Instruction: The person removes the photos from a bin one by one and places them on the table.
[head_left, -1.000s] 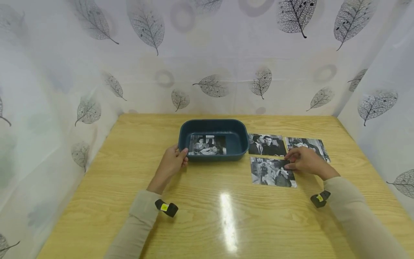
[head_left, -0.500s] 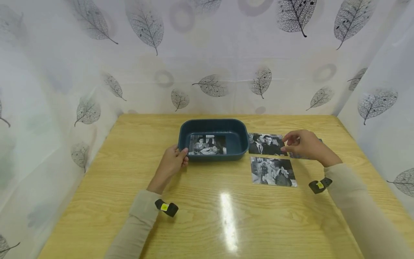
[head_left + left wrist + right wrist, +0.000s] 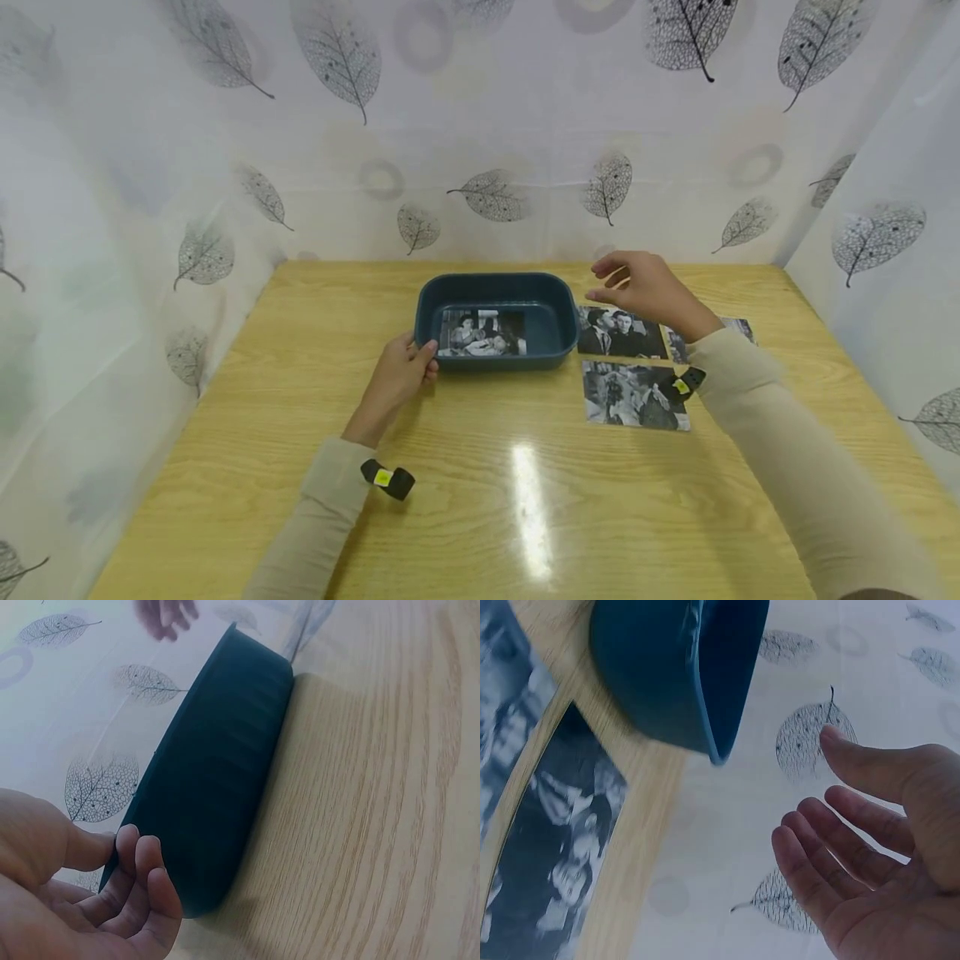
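A dark blue rectangular basin (image 3: 498, 363) stands on the table with one black-and-white photo (image 3: 483, 333) lying flat in its left part. My left hand (image 3: 399, 367) grips the basin's front left corner, thumb over the rim and fingers curled against the outer wall, as the left wrist view shows. Beyond the basin's right end, my right hand (image 3: 641, 287) hovers with fingers loosely bent and nothing between them. Below it lies a photo of two people (image 3: 611, 333). Another photo (image 3: 630, 396) is in front of that one, and a third (image 3: 738, 327) is partly hidden behind my right forearm.
The wooden table (image 3: 300, 500) extends in front of and left of the basin. A white curtain with leaf prints (image 3: 491, 196) closes off the back and both sides. Each sleeve has a black wrist device with a yellow patch.
My right hand has moved from the front photo up over the back photos, then left and away toward the basin's far right corner. My left hand, the basin and the photos stay in place.
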Available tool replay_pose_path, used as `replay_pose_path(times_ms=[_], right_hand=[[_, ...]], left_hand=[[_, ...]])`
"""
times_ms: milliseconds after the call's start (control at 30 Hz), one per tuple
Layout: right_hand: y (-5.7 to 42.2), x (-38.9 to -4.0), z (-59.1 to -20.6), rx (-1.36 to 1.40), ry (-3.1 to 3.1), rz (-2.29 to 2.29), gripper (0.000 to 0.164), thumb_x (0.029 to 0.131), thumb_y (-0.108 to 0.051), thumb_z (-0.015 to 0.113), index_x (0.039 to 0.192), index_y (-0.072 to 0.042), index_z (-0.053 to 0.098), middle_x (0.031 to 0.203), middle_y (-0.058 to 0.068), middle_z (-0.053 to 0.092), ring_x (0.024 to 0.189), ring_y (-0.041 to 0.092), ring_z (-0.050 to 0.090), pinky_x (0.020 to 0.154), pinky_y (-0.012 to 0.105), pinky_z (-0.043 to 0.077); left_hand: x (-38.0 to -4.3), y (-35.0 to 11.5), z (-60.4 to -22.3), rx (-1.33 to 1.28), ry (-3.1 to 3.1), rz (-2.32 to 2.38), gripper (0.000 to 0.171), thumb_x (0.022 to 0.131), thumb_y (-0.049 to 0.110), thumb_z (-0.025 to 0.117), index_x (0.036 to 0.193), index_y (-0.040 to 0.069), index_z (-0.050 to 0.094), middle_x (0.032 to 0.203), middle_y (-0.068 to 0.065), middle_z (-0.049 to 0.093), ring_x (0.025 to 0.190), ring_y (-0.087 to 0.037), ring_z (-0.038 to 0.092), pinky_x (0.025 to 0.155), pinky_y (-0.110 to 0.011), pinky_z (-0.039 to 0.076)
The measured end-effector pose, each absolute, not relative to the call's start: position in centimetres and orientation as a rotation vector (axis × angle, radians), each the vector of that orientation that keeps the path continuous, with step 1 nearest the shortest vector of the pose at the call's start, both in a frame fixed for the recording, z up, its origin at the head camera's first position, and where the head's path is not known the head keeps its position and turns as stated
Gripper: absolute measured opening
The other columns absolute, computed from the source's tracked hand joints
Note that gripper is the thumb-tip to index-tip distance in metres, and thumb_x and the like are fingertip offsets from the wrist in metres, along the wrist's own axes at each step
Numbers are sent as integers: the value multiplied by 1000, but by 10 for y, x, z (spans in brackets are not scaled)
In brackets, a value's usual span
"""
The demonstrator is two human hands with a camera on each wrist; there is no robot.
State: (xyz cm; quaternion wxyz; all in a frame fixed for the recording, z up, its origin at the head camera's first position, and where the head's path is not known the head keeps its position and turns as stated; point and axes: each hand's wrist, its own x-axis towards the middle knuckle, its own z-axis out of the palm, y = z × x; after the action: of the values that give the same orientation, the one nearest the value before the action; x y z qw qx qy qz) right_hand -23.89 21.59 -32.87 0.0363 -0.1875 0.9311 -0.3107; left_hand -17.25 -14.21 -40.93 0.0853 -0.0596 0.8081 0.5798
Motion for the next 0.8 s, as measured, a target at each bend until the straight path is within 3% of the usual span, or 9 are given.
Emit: replay_pose_path(times_ms=[300, 467, 800], right_hand=[[163, -260, -351, -661, 2797, -964, 50, 92, -19, 78, 131, 6, 59, 129, 27, 60, 112, 40, 61, 92, 50, 53], [139, -267, -370, -704, 2777, -915, 56, 89, -20, 81, 131, 10, 59, 128, 28, 61, 114, 41, 60, 96, 51, 51], [107, -272, -398, -639, 2778, -479, 88, 79, -45, 86, 142, 7, 51, 135, 26, 52, 123, 42, 52, 105, 53, 45]], left_hand=[[-173, -143, -408, -143, 2404, 1728, 40, 108, 14, 50, 142, -8, 47, 93, -23, 66, 74, -17, 64, 73, -35, 59], [-173, -144, -411, -137, 2399, 1736, 42, 108, 14, 51, 144, -7, 45, 92, -22, 66, 74, -18, 64, 72, -33, 59], [-174, -145, -411, -139, 2408, 1714, 50, 108, 15, 51, 150, -7, 37, 93, -22, 67, 80, -26, 67, 73, -35, 59]])
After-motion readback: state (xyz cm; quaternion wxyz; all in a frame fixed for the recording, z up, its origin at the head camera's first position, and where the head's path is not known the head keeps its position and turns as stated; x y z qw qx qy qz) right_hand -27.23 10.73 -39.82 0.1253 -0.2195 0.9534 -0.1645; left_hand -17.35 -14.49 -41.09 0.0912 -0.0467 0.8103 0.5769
